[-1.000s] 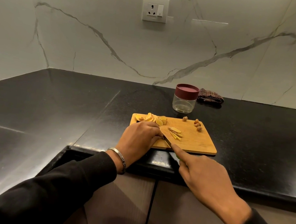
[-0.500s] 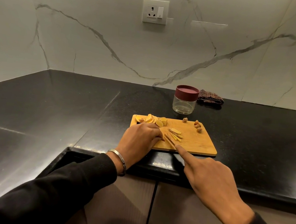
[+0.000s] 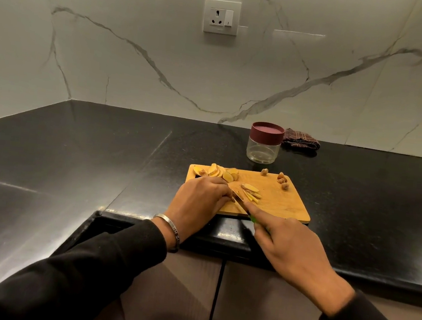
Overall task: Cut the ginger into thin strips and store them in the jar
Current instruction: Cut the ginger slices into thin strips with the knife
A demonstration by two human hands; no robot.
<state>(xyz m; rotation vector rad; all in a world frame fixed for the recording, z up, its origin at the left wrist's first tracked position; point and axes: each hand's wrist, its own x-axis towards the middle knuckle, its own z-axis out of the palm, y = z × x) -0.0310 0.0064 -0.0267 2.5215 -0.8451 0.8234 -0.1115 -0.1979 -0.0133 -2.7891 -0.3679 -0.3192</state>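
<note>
Clamped on the knife (image 3: 239, 203) handle, forefinger along the spine, the right hand (image 3: 291, 249) sits at the cutting board's (image 3: 278, 203) near edge; the left hand (image 3: 200, 201) curls over a ginger piece just left of the blade, though the piece itself is hidden. Cut strips (image 3: 251, 195) lie just beyond the blade, long axes roughly parallel to it. Uncut slices (image 3: 216, 172) wait at the board's far-left corner; the lidded jar (image 3: 264, 143) stands on the bench behind the board.

Cutting board (image 3: 278, 201): on the counter (image 3: 74, 161), at its near edge.
Jar (image 3: 264, 146): on counter, just behind board.
Cloth (image 3: 301, 141): right of jar, against the wall.
Ginger slices (image 3: 216, 172): board's far left corner.
Ginger strips (image 3: 251, 192): mid-board.
Ginger bits (image 3: 283, 181): board's far right.
Left hand (image 3: 200, 198): on board's near left.
Knife (image 3: 239, 202): between the hands.
Right hand (image 3: 289, 249): before board's near edge.
Socket (image 3: 221, 16): on wall, above.
</note>
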